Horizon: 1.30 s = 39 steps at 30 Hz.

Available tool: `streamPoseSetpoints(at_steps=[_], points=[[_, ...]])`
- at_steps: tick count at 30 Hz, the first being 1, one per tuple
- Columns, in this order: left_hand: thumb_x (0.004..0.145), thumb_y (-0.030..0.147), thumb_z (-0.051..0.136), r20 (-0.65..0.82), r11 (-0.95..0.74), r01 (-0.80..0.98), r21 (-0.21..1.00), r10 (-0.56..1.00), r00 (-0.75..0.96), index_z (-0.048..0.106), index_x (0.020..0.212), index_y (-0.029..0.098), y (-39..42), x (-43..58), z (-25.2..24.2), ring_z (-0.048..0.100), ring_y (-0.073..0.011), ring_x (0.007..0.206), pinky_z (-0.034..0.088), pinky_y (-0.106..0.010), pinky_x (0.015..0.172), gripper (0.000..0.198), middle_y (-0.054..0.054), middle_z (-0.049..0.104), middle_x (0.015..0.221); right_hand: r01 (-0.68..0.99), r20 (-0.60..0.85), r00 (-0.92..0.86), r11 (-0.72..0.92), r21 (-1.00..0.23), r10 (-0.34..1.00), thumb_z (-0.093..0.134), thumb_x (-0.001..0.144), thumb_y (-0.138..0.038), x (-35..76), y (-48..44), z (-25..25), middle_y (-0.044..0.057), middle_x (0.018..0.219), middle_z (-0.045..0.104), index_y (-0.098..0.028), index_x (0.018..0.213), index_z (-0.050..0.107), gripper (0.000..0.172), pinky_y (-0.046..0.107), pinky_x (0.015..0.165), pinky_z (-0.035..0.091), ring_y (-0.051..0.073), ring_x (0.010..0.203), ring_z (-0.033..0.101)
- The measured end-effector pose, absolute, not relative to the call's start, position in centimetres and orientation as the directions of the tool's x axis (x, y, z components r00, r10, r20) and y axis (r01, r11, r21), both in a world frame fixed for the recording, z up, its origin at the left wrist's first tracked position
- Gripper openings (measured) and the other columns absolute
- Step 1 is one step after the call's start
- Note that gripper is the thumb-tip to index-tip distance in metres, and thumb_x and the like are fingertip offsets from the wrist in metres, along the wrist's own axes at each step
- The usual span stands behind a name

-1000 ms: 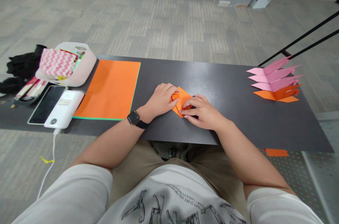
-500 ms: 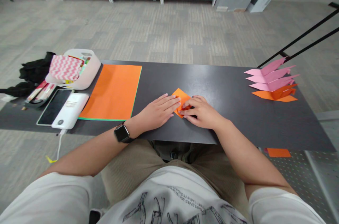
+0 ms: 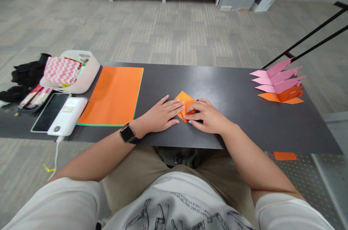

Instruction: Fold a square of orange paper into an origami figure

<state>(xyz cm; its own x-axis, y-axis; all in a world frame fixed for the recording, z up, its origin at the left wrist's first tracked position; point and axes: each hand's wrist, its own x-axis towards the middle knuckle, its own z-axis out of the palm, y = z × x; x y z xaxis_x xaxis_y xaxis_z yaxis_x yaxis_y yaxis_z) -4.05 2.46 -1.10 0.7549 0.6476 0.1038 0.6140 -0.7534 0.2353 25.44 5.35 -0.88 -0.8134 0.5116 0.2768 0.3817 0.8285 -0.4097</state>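
A small square of folded orange paper (image 3: 184, 96) lies at the centre of a dark table (image 3: 228, 88), one corner toward 12 o'clock and another toward 6, with both of the wearer's hands on it. At 8 to 9 o'clock from the paper, the left hand (image 3: 162, 115) rests flat, its fingers apart and their tips over the sheet's edge. At 3 to 4 o'clock, the right hand (image 3: 208, 115) is bent over the near corner, fingers curled (whether a layer is pinched beneath them cannot be told).

The step looks to be the settling of a small fold, and good work here probably depends on the left hand acting as a weight: steady, light pressure, with no drag toward 9 o'clock. The right fingertips would do best to line up the edges first, then press the crease from the middle out to the corner. Hurrying could skew the layers, and a crooked crease in thin paper would likely show afterward.

Well off toward 9 o'clock lies a stack of orange sheets (image 3: 115, 92); between 2 and 3 o'clock stand pink folded figures (image 3: 278, 78) and an orange folded figure (image 3: 288, 96).
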Motion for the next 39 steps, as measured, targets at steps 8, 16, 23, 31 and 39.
streamPoseSetpoints(at_steps=[8,16,23,31,39], points=[[0.113,0.044,0.054,0.11,-0.737,0.629,0.247,0.666,0.738,0.049,0.167,0.026,2.4,-3.91,-1.22,0.046,-0.0283,0.161,0.01,-0.057,0.141,0.057,-0.011,0.049,0.172,0.384,0.268,-0.814,0.823,-0.418,0.516,0.069,0.101,-0.029,25.49,5.38,-0.83,0.007,0.12,0.076,-0.036,0.116,0.086,0.024,0.06,0.121,0.035,0.027,0.118,0.069],[0.114,0.046,0.05,0.1,-0.719,0.639,0.275,0.682,0.725,0.049,0.166,0.028,2.45,-3.95,-1.49,0.043,-0.0272,0.162,0.006,-0.058,0.141,0.055,-0.01,0.048,0.173,0.386,0.268,-0.813,0.823,-0.418,0.517,0.068,0.101,-0.03,25.5,5.4,-0.84,0.006,0.121,0.076,-0.035,0.115,0.086,0.023,0.059,0.121,0.034,0.026,0.117,0.069],[0.114,0.046,0.05,0.081,-0.729,0.634,0.257,0.67,0.738,0.053,0.164,0.031,2.39,-3.92,-1.49,0.041,-0.0294,0.164,0.008,-0.062,0.139,0.052,-0.009,0.044,0.176,0.364,0.247,-0.828,0.816,-0.449,0.504,0.07,0.099,-0.032,25.93,5.46,-0.68,0.006,0.128,0.075,-0.036,0.113,0.086,0.021,0.062,0.125,0.029,0.026,0.122,0.069],[0.114,0.049,0.051,0.076,-0.729,0.642,0.237,0.673,0.736,0.05,0.166,0.033,2.26,-3.85,-1.45,0.041,-0.0301,0.163,0.009,-0.063,0.139,0.055,-0.009,0.042,0.177,0.376,0.229,-0.829,0.812,-0.446,0.509,0.071,0.099,-0.031,26.04,5.2,-0.53,0.006,0.132,0.073,-0.037,0.116,0.086,0.023,0.064,0.129,0.025,0.027,0.127,0.066],[0.115,0.052,0.046,0.068,-0.735,0.646,0.204,0.669,0.74,0.051,0.166,0.033,2.22,-3.86,-1.46,0.04,-0.0295,0.164,0.007,-0.061,0.139,0.055,-0.007,0.041,0.178,0.357,0.22,-0.841,0.812,-0.462,0.495,0.072,0.096,-0.028,26.18,5.11,-0.55,0.006,0.134,0.072,-0.037,0.109,0.087,0.022,0.069,0.129,0.022,0.029,0.131,0.065]])
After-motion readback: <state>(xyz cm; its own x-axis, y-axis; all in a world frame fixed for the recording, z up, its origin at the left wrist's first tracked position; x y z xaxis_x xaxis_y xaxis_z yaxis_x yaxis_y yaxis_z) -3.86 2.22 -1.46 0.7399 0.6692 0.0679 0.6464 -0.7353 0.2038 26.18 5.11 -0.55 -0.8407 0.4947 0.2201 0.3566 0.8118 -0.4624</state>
